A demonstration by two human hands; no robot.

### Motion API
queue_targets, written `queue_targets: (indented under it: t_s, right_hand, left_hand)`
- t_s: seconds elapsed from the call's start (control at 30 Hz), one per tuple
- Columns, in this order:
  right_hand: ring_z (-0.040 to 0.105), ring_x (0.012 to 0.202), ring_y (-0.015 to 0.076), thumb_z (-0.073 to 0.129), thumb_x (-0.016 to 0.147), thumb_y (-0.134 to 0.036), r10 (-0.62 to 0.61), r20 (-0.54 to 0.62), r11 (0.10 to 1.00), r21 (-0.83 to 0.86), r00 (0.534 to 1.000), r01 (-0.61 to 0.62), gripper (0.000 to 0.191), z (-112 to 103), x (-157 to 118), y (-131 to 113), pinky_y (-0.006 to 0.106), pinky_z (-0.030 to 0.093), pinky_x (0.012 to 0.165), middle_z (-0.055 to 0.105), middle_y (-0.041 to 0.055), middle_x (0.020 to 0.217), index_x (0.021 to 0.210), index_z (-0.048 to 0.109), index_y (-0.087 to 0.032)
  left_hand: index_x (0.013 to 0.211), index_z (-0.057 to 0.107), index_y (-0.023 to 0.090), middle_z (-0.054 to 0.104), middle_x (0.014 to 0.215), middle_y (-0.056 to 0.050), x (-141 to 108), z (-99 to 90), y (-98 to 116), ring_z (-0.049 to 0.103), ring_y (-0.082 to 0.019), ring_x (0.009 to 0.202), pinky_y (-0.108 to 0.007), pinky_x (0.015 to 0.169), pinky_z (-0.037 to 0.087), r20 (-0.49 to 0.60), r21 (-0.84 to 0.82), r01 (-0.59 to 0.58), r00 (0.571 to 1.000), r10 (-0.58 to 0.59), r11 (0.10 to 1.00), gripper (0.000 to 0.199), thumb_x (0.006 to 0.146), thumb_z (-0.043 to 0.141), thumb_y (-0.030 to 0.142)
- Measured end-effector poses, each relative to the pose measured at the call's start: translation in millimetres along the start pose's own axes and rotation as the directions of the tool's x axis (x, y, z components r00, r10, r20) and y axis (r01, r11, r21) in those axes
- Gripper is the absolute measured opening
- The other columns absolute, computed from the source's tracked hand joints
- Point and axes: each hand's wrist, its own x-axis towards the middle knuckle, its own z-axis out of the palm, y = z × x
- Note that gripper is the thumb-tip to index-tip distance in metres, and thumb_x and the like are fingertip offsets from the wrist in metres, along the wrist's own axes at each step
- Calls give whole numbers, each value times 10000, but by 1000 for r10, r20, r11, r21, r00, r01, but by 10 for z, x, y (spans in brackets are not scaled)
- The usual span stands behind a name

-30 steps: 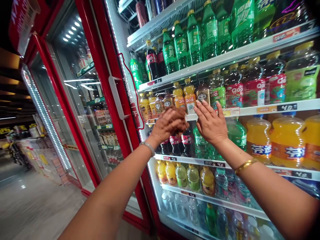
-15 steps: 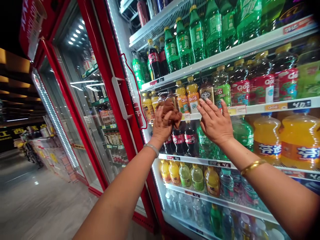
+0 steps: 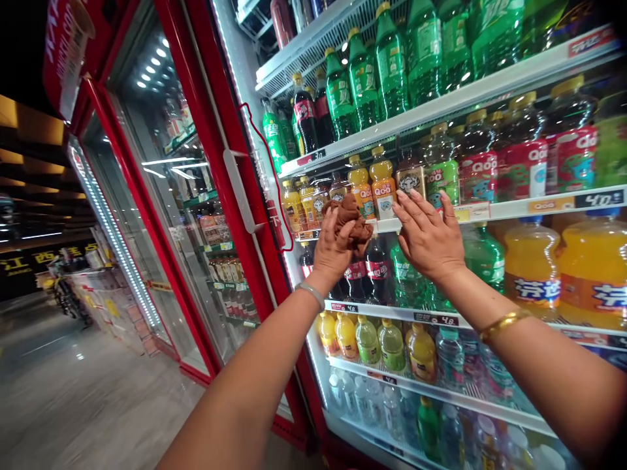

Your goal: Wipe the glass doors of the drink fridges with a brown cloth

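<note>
Bunched in my left hand (image 3: 330,247) is a crumpled brown cloth (image 3: 353,225), held up against the glass front of a lit drinks fridge. The fingers curl over the cloth's left side. My right hand (image 3: 431,235) lies flat, palm toward the glass, with its fingers stretched and slightly apart; it holds nothing. Behind the glass, orange Qoo bottles (image 3: 383,179) stand just above the cloth, and a bottle with a dark gold label (image 3: 410,176) is partly hidden by my right fingertips. Dark cola bottles (image 3: 376,271) show below the cloth.
A red door frame with a white handle (image 3: 239,190) runs along the left of the glass. Green bottles (image 3: 390,68) fill an upper shelf; large orange bottles (image 3: 531,261) stand at right. More red-framed fridges and stacked boxes (image 3: 115,294) line the grey floor (image 3: 53,385) at left.
My left hand has slid the cloth a little to the right along the glass, closer to my right hand. My right hand keeps its place on the glass; the view has shifted slightly.
</note>
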Motion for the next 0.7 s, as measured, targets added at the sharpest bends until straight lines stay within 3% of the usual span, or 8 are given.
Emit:
queue_targets:
  t_s: [0.13,0.27,0.33,0.4,0.47,0.53,0.63,0.7]
  right_hand:
    - [307,1564,229,517,927,-251,142,-103,990,21,984,-141,643,131,29,-207,594,73,1317,416,33,1643,1558,396,-275]
    - [218,1594,297,542,900,-257,256,-167,966,2,952,-259,699,311,33,-457,664,41,1286,290,91,1695,1576,367,-247]
    - [197,1599,306,549,887,-248,235,-168,971,-7,957,-239,728,360,18,-497,680,45,1280,256,96,1705,1587,347,-240]
    - [181,1602,317,563,875,-240,215,-154,975,-15,964,-220,752,379,-1,-489,711,63,1268,230,101,1713,1591,335,-232]
    - [146,1608,334,579,874,-245,205,-142,977,-33,968,-212,765,380,-22,-466,736,67,1255,190,121,1720,1596,327,-215]
    - [123,1612,338,574,904,-261,182,-128,980,-59,975,-191,763,373,-45,-451,739,17,1255,159,141,1721,1613,296,-206]
    - [184,1606,247,465,988,-240,10,-54,999,-38,998,-12,717,355,-87,-444,629,29,1314,233,102,1706,1650,190,-223]
    - [220,1595,185,402,1014,-204,-119,22,993,19,993,119,704,339,-111,-449,539,121,1338,279,55,1695,1660,126,-239]
  left_hand:
    - [1476,360,320,86,1744,-82,-84,100,293,96,-280,1624,-559,1263,359,-172,7,-99,980,99,995,699,891,621,41]
    - [1413,432,323,204,1715,-75,-124,-21,94,154,-283,1615,-568,1240,387,-77,-52,-293,954,289,955,551,937,608,109]
    - [1367,475,356,303,1677,-40,-117,-126,-101,227,-250,1599,-536,1232,406,10,-113,-395,917,399,912,468,965,590,147]
    - [1356,489,366,350,1654,-32,-124,-170,-177,280,-223,1582,-500,1227,420,31,-142,-365,927,373,920,452,968,596,161]
    - [1398,460,339,297,1681,-67,-177,-116,-70,245,-236,1594,-513,1242,400,-37,-103,-169,985,166,980,522,946,610,127]
    - [1439,423,304,188,1720,-100,-281,6,143,138,-274,1619,-569,1266,351,-115,-48,39,992,-44,998,601,915,608,75]
    - [1388,486,310,180,1727,-63,-445,131,282,90,-289,1623,-590,1272,329,-29,-74,-92,996,90,993,521,918,617,124]
    - [1327,548,326,285,1693,-25,-493,84,103,137,-262,1618,-553,1276,334,64,-161,-252,962,265,954,407,950,603,182]
